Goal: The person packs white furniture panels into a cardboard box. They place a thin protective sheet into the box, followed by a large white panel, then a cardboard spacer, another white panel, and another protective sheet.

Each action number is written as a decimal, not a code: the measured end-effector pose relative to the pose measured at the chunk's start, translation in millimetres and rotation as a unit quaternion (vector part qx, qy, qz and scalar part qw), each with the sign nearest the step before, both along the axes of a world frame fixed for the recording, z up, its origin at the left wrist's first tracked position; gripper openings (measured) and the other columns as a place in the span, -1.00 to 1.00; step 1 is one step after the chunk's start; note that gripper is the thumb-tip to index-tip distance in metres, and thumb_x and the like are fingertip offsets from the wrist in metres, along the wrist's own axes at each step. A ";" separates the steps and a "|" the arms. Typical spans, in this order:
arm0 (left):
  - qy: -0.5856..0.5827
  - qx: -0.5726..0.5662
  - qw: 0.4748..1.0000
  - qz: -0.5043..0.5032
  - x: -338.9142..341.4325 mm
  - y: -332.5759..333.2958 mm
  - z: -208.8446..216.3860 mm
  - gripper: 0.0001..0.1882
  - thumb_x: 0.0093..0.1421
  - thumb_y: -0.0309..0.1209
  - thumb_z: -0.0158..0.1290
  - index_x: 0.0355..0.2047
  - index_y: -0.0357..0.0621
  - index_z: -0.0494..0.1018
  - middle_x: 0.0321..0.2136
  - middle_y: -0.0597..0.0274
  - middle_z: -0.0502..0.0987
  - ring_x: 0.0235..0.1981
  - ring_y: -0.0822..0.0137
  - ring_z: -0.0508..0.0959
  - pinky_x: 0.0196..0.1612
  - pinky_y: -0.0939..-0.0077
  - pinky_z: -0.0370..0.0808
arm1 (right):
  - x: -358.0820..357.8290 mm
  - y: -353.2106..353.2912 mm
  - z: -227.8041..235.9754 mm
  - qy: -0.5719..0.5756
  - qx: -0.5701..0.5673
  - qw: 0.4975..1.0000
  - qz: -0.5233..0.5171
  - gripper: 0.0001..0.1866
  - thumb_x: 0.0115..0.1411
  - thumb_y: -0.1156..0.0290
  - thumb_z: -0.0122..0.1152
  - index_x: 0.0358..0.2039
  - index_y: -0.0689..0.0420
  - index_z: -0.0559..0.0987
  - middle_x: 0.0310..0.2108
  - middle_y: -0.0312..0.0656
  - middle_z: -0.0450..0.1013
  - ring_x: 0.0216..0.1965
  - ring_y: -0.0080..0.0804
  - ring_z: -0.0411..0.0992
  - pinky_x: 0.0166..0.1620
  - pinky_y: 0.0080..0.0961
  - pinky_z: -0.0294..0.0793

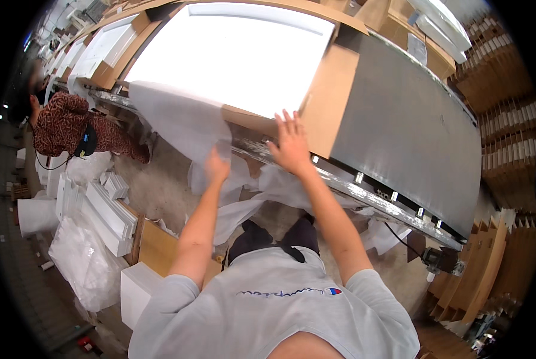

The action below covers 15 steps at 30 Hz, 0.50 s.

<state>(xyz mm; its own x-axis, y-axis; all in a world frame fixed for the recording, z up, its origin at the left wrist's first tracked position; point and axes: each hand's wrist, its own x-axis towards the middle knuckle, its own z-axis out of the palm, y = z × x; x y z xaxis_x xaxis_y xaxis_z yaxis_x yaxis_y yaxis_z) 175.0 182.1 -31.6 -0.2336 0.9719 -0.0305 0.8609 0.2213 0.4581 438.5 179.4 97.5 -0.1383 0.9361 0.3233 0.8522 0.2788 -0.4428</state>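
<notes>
1. The white panel (238, 54) lies flat inside an open carton (250, 119), its broad, bright face upward, at the upper middle of the view.
2. A thin, translucent foam sheet (175, 113) hangs over the carton's near side, left of the middle, and droops toward the person.
3. The left hand (217, 166) is blurred, but its fingers look closed on the lower corner of that sheet, below the carton's near wall.
4. The right hand (292, 143) is spread, fingers apart and gripping nothing, palm down at the carton's near right corner, fingertips by the panel's edge.
5. A brown cardboard flap (332, 99) lies folded outward on the carton's right side, just beside the right hand.
6. The carton sits on a conveyor with a dark grey belt (411, 131), bare to the right, edged by a scuffed metal rail (364, 191).
7. Farther left along the line stand more cartons holding white pieces (109, 45).
8. A co-worker (61, 122) in patterned clothing stands near them.
9. Loose foam sheeting (241, 209) lies below the conveyor's near edge.
10. At lower left are stacked white parts (103, 218) and a clear plastic bundle (85, 263); at lower right, upright cardboard pieces (477, 269).
</notes>
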 end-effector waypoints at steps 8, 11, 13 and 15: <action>-0.313 -0.318 0.880 0.166 -61.9 -252.1 -119.9 -0.72 0.16 -0.18 -0.05 -0.38 -0.12 0.50 -0.51 0.19 0.53 -0.53 0.32 0.49 -0.53 0.29 0.42 | 114.7 -217.3 -83.1 0.161 -0.196 0.951 0.179 -0.41 0.03 0.31 0.20 0.12 0.08 0.36 0.07 0.04 0.34 0.04 -0.02 0.35 0.08 -0.17 0.34; -0.269 -0.372 0.888 0.042 13.3 -303.1 -120.1 -0.76 0.15 -0.19 -0.02 -0.39 -0.08 0.49 -0.54 0.24 0.50 -0.55 0.35 0.47 -0.53 0.32 0.39 | 233.3 -331.0 -170.4 0.262 -0.388 0.882 -0.052 -0.60 0.16 0.22 0.11 -0.03 0.13 0.45 -0.33 0.02 0.55 -0.27 -0.11 0.55 -0.21 -0.27 0.54; -0.259 -0.402 0.878 -0.018 49.4 -285.9 -116.6 -0.79 0.14 -0.20 0.00 -0.40 -0.05 0.47 -0.56 0.27 0.48 -0.56 0.37 0.45 -0.52 0.34 0.37 | 300.4 -392.6 -193.0 0.628 -0.332 0.584 -0.392 -0.72 0.25 0.32 -0.02 -0.05 0.11 0.42 -0.38 -0.12 0.55 -0.38 -0.37 0.54 -0.26 -0.42 0.52; -0.230 -0.438 0.869 -0.036 79.1 -240.6 -107.8 -0.82 0.13 -0.21 0.02 -0.40 -0.02 0.46 -0.57 0.31 0.46 -0.58 0.38 0.43 -0.52 0.36 0.35 | 348.3 -458.3 -212.8 0.543 -0.090 0.518 -0.655 -0.80 0.30 0.37 -0.10 -0.13 0.11 0.42 -0.46 -0.17 0.51 -0.43 -0.41 0.49 -0.32 -0.41 0.51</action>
<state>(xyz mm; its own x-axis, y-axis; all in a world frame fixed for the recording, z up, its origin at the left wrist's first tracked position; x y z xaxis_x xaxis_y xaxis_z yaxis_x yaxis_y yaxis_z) 254.0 -58.5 -139.4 0.0586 0.5411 -0.8389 0.6576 0.6114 0.4402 786.8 -278.9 -115.3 0.8253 0.0245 -0.5641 -0.5208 -0.3528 -0.7774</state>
